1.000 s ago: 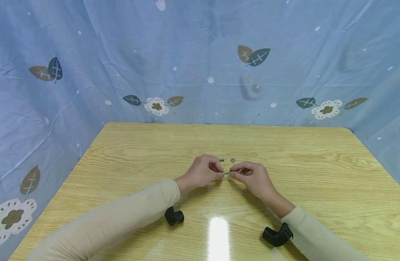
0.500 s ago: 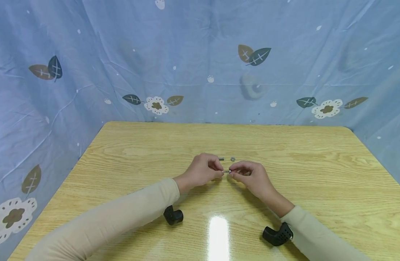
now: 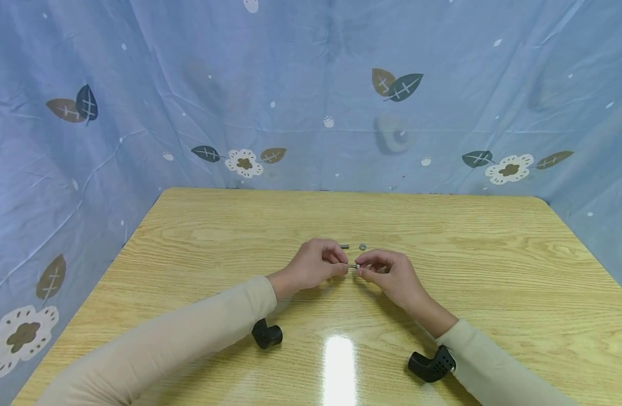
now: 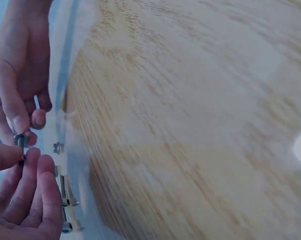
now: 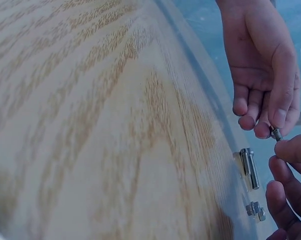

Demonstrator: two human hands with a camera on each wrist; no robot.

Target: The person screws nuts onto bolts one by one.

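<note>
My left hand [image 3: 314,264] pinches a small metal bolt [image 3: 352,267] between thumb and fingers, its threaded end pointing right. At that end my right hand [image 3: 392,276] pinches a small nut [image 3: 358,267] with thumb and fingertips. In the left wrist view the nut [image 4: 20,137] sits at the shaft's tip; how far it is threaded cannot be made out. The right wrist view shows a short length of threaded bolt [image 5: 277,134] between the two hands. The bolt's head is hidden by the left fingers.
Just beyond the hands, spare bolts [image 5: 249,168] lie side by side on the wood-grain table [image 3: 229,225], with loose nuts [image 5: 255,210] to their right. Black wrist mounts [image 3: 431,365] sit below both forearms. A blue patterned curtain [image 3: 300,101] hangs behind the table.
Both hands stay nearly in place, with bolt and nut still between them. The right fingertips shift slightly at the nut. The loose parts on the table have not moved.
</note>
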